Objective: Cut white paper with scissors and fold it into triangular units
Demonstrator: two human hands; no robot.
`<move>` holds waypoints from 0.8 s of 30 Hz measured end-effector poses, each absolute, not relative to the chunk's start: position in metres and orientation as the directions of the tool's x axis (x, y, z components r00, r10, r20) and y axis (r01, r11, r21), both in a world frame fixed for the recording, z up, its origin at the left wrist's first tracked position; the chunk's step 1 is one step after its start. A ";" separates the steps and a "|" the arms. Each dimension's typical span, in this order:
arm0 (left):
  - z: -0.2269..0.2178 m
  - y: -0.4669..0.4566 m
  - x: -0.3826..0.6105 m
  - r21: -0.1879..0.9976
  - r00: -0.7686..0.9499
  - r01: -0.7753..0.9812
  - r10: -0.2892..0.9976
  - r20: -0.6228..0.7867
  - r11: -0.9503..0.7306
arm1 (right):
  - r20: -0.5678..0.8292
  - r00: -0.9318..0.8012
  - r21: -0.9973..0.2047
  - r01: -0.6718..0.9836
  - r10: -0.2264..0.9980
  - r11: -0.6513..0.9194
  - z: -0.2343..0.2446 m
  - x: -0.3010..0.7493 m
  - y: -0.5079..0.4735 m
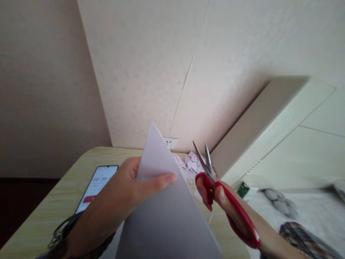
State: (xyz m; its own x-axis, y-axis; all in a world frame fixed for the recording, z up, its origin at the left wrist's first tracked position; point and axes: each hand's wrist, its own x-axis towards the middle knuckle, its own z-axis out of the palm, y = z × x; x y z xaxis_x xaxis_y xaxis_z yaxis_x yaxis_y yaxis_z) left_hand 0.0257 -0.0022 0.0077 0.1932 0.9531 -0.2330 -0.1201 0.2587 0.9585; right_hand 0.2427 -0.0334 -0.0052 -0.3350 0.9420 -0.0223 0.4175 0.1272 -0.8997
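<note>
Two hands busy here, so some technique notes. Left hand (134,183) is pinching the white paper (164,212), thumb laid flat across the front and fingers hidden behind it. The paper's upright above the wooden tabletop (78,169), pointy corner up. Right hand (221,198) has the red-handled scissors (209,172) gripped by the loops, blades parted, tips up, just off the paper's right edge and not touching it.

That thumb tip sits pretty close to the edge facing the scissors, so imo slide it inward before any blade gets near. I'd also keep the sheet taut, since a tall piece held from one side probably flops. Can't tell if it's layered; if so, pinch firmly so nothing slips. Feed it deep toward the pivot, nice long strokes. Phone (101,183) is by the left wrist, so watch that elbow.
</note>
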 end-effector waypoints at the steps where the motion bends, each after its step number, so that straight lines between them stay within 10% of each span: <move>1: 0.007 -0.001 0.024 0.957 0.188 -0.136 0.955 -0.228 0.255 | -0.058 -0.350 -0.898 0.427 0.935 0.104 -0.005 0.243 -0.033; 12: 0.011 0.013 0.014 0.932 -0.124 -0.343 0.977 -0.173 0.121 | -0.107 -0.304 -0.979 0.200 0.947 -0.046 0.016 0.238 -0.030; 24: -0.002 0.012 0.013 0.978 -0.358 -0.198 0.933 -0.016 -0.060 | -0.081 -0.142 -0.970 0.238 0.987 -0.045 0.021 0.228 -0.028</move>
